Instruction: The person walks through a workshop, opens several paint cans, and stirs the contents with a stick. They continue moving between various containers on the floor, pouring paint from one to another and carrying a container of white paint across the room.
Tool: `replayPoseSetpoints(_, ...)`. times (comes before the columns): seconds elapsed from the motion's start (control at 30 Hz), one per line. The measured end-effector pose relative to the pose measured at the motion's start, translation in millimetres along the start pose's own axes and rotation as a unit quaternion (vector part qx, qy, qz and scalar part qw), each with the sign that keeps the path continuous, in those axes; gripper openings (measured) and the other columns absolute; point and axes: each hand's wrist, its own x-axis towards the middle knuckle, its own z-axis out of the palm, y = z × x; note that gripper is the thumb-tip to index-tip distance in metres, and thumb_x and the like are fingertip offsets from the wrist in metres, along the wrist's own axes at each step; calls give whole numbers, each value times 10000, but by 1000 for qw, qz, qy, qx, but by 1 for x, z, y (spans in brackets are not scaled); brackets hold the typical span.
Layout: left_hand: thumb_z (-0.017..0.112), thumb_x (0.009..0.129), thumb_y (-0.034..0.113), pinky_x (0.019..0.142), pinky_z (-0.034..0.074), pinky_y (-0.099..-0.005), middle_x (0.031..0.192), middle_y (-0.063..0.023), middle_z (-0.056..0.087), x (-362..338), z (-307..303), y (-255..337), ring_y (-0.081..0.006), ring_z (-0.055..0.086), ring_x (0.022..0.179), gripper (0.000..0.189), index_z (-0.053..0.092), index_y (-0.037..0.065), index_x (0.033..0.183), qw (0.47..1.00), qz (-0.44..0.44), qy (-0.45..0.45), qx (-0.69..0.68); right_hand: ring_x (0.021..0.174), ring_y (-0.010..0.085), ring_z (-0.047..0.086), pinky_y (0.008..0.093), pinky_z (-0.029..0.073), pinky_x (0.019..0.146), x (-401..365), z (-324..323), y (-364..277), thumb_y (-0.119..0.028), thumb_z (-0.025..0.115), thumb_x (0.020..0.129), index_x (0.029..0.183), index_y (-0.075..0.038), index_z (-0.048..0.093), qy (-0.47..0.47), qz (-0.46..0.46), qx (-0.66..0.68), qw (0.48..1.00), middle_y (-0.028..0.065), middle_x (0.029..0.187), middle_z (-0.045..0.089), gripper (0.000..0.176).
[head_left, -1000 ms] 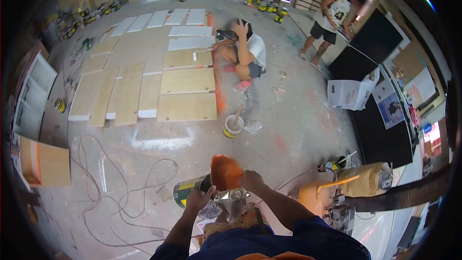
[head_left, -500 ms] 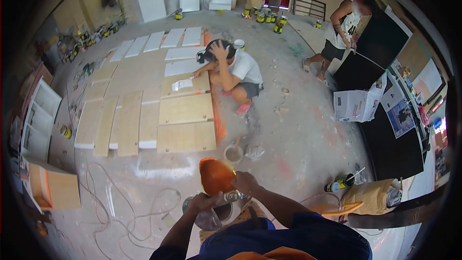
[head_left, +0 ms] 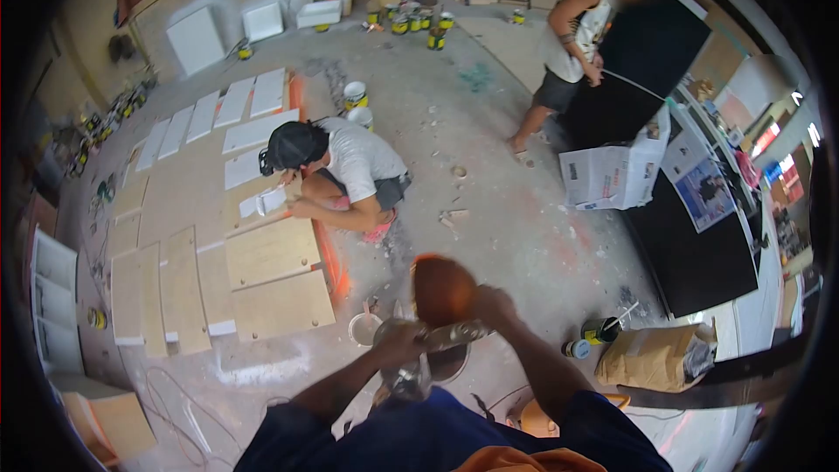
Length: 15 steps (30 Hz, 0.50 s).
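Note:
My right hand [head_left: 495,307] is closed around the edge of an orange bowl-shaped container [head_left: 443,288], which is held tilted in front of me. Just left of it, my left hand [head_left: 398,343] grips what looks like a metal spray gun [head_left: 459,334]; its silver barrel lies right under the container. A greyish cup-like part [head_left: 407,378] shows below my left hand, blurred. Beneath both hands is a round bucket [head_left: 449,365], partly covered by them. Another pail [head_left: 364,329] with a stick in it stands on the floor to the left.
A crouching person [head_left: 345,157] works beside wooden panels [head_left: 275,252] laid out at left. Another person [head_left: 572,44] stands by black panels [head_left: 708,253] with newspaper [head_left: 612,177]. A paper bag [head_left: 655,357] and paint cans [head_left: 601,329] are at right. A hose [head_left: 188,398] lies on the floor.
My view has turned right and my hands, with the orange container, appear further right. The crouching person has lowered a hand from their head to the panel.

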Motion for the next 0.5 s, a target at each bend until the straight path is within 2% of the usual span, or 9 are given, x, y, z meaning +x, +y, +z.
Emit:
replayPoseSetpoints(0.03, 642, 838, 449, 724, 474, -404, 859, -178, 651, 30, -4, 3, -287, 652, 830, 447, 625, 19, 955, 1000, 9, -14, -6, 942, 393, 619, 464, 506, 819, 6, -6, 28, -282, 539, 824, 928, -36, 662, 3, 7, 32, 999, 194, 979, 644, 294)
replayPoseSetpoints(0.1, 599, 865, 452, 723, 472, -417, 862, -190, 644, 84, -17, 15, -320, 645, 834, 439, 619, 19, 938, 999, 31, -26, -7, 955, 398, 615, 471, 499, 824, 32, 21, 86, -295, 538, 816, 880, -31, 673, 80, 162, 134, 974, 211, 1001, 646, 304)
replayPoseSetpoints(0.13, 572, 879, 457, 719, 471, -425, 858, -190, 641, 108, -24, 20, -336, 641, 831, 440, 618, 23, 932, 999, 44, -20, -2, 952, 399, 616, 473, 497, 821, 41, 17, 110, -302, 531, 816, 874, -25, 675, 81, 175, 146, 970, 221, 994, 648, 318)
replayPoseSetpoints(0.23, 596, 869, 448, 710, 468, -427, 806, -195, 630, 194, -25, 2, -332, 636, 797, 440, 629, 10, 906, 999, 10, -13, -32, 937, 405, 621, 477, 491, 813, 77, -31, 160, -314, 506, 818, 877, -4, 675, 72, 232, 205, 948, 247, 965, 650, 358)
replayPoseSetpoints(0.27, 552, 884, 503, 704, 478, -424, 792, -208, 624, 218, -38, 11, -341, 639, 798, 517, 622, -9, 904, 999, -1, -7, -42, 929, 408, 623, 479, 488, 812, 90, -59, 170, -313, 496, 820, 893, 5, 670, 58, 258, 238, 935, 254, 949, 650, 370)
replayPoseSetpoints(0.33, 543, 884, 515, 707, 488, -428, 808, -196, 640, 260, -67, 40, -339, 645, 806, 509, 647, 20, 940, 998, -61, 21, -17, 906, 411, 628, 482, 482, 803, 115, -113, 188, -311, 494, 812, 941, 27, 659, 21, 290, 291, 911, 270, 915, 647, 398)
replayPoseSetpoints(0.37, 538, 883, 521, 709, 493, -431, 816, -190, 649, 288, -82, 49, -338, 648, 810, 507, 659, 34, 958, 995, -92, 39, -7, 905, 415, 626, 485, 482, 801, 138, -124, 208, -310, 497, 809, 935, 28, 656, 40, 303, 282, 909, 270, 916, 646, 394)
replayPoseSetpoints(0.5, 544, 866, 542, 720, 503, -445, 846, -156, 676, 386, -104, 50, -333, 655, 816, 475, 695, 113, 1004, 990, -90, 101, -35, 895, 432, 618, 497, 478, 789, 208, -142, 277, -305, 505, 809, 912, 31, 635, 84, 331, 234, 910, 274, 917, 640, 375)
